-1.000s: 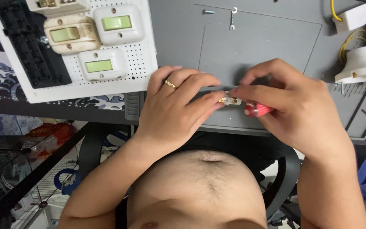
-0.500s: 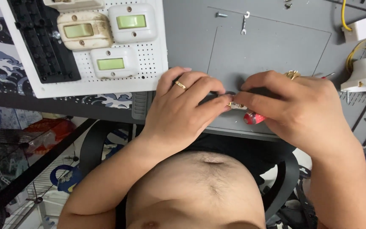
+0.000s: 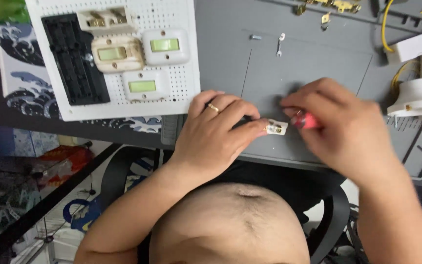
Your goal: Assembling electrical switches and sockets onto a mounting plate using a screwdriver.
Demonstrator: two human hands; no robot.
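- Sitting lowest in the frame is the person's bare belly, with a black chair showing at both sides of it.
- Rising from the lower left, the left hand (image 3: 216, 132) wears a gold ring (image 3: 213, 108) and curls its fingers over something dark; its fingertips pinch a small white terminal piece with brass inside (image 3: 275, 128), which sits at the middle of the frame, just above the near edge of the grey work mat (image 3: 313, 68).
- Coming in from the lower right, the right hand (image 3: 343, 127) is closed around a red-handled tool (image 3: 306, 121), its tip hidden but pointing at the white piece; the hand is blurred, so the exact grip cannot be told.
- At the right edge, moulded compartments (image 3: 418, 146) form the mat's border; what lies in them cannot be told.
- In the upper left, a white pegboard (image 3: 186, 63) carries a black terminal block (image 3: 74, 61), three switches with green rockers (image 3: 141, 86) and an opened switch with bare brass contacts (image 3: 106, 18).
- Farther up on the mat lie a loose screw (image 3: 255, 36) and a small metal strip (image 3: 280, 44).
- Along the top edge, a shallow tray strip holds brass fittings (image 3: 335, 6).
- In the upper right stand a white lamp holder (image 3: 413, 95) and white boxes with yellow wires (image 3: 384, 24).
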